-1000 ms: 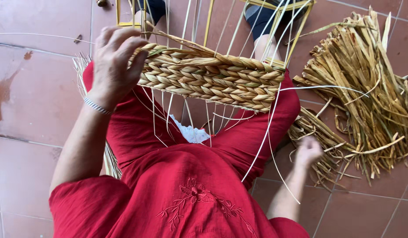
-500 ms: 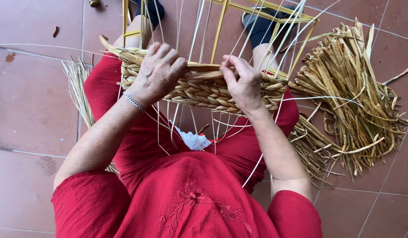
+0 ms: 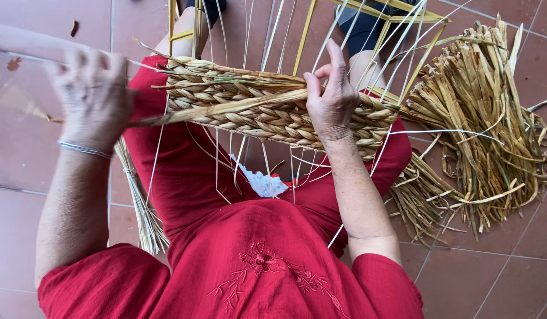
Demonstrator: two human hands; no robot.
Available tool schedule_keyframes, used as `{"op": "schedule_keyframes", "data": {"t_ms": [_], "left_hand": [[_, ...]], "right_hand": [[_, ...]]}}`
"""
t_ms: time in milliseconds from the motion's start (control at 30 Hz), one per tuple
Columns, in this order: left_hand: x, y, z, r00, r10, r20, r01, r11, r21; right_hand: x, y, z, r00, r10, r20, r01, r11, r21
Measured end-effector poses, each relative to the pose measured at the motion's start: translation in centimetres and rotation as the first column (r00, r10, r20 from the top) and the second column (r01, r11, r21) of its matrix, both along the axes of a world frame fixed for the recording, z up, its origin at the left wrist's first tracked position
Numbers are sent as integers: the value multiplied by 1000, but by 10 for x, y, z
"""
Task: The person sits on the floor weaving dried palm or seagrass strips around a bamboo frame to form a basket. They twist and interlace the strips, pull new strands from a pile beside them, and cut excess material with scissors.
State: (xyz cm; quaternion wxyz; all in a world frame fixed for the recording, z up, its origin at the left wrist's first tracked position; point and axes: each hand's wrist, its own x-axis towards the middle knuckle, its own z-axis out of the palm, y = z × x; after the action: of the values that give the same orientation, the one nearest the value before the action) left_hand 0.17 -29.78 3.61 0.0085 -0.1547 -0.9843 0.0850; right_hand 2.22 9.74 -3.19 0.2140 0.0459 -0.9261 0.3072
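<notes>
Woven band point(image 3: 256, 109) lies across our lap, over the red dress. Our left hand point(image 3: 93, 97), blurred, seems closed on a twisted straw strand point(image 3: 226, 106); our right hand point(image 3: 332, 103) pinches that strand against the weave. Risk, in our judgement: a hard pull could snap the strand or loosen the row; thin uprights point(image 3: 273, 35) could bend.

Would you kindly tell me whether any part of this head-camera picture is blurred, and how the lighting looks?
In the head view, the left hand is smeared by motion blur; the right hand, the woven band and the straw pile on the tiled floor are sharp; the light is soft and even, with no glare or hard shadows.
</notes>
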Motion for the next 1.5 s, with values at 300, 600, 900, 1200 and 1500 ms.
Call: {"op": "schedule_keyframes", "data": {"t_ms": [300,600,900,1200,1500], "left_hand": [[42,120,3,890,-450,-72,431,781,452],[81,128,30,818,-505,276,398,843,361],[57,103,97,940,-338,-46,337,897,288],[-10,166,26,702,-350,-619,697,514,500],[-87,248,-118,853,-129,506,-376,521,766]], "right_hand": [[-5,-6,17,976,215,-37,-213,976,53],[-6,14,38,922,269,277,-174,930,-324],[-8,5,38,942,305,139,-275,941,-198],[-5,1,27,957,182,227,-111,949,-294],[-27,-1,-11,974,8,226,8,998,-69]]}}
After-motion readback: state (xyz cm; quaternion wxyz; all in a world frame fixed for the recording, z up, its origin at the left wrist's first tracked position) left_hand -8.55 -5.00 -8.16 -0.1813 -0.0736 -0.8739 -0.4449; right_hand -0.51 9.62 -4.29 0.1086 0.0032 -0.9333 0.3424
